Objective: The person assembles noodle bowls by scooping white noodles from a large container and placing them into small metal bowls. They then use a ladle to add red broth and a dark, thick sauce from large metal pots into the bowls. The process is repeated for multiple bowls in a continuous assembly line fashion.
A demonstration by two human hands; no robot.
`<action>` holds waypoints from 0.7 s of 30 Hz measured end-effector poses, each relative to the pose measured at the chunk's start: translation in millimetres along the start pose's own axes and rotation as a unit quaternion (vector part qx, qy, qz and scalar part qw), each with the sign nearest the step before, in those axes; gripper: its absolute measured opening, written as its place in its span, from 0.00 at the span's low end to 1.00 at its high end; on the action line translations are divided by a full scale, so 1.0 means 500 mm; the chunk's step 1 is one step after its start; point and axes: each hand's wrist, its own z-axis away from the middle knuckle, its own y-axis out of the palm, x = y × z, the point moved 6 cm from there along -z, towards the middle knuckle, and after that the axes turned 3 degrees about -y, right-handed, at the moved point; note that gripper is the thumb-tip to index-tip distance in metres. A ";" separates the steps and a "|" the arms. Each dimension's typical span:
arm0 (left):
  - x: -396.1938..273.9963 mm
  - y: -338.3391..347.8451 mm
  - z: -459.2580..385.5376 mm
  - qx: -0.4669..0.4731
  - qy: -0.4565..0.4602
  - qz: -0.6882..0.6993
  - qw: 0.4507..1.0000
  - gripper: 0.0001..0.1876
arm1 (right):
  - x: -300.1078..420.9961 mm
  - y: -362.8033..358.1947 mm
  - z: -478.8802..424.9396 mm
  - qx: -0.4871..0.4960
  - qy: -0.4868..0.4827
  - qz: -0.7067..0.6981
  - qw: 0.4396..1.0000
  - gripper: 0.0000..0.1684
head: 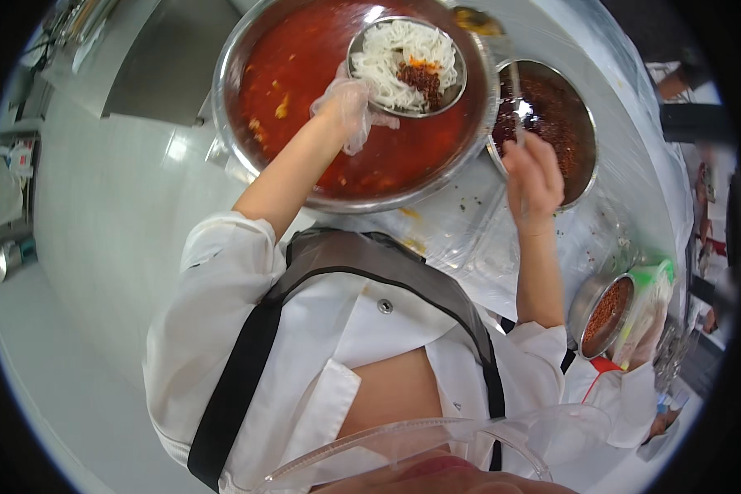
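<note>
My left hand (349, 114), in a clear plastic glove, grips the rim of a metal bowl (352, 74). White noodles (383, 52) fill it, topped with dark red chopped chilli (421, 83) and some orange bits. This bowl is held over a large metal basin (222, 92) of red broth (401, 151) with yellowish pieces in it. My right hand (536, 179), blurred, holds a thin-handled utensil (516, 92), probably a ladle; its far end is unclear. Beneath that hand is a metal bowl (593, 148) of dark red chilli sauce (546, 117).
A table under clear plastic film (469, 238) carries spilled flecks and yellow smears. At the right stand a metal pot (583, 296) of reddish-brown granules (608, 312) and a green-edged plastic bag (645, 302). A co-worker's white sleeve (633, 401) is close by. Steel equipment (167, 62) stands at upper left.
</note>
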 end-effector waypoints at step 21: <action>-0.127 -0.329 0.142 -0.106 0.101 0.062 0.987 0.34 | 0.114 0.326 0.164 0.259 0.418 -0.303 0.816 0.04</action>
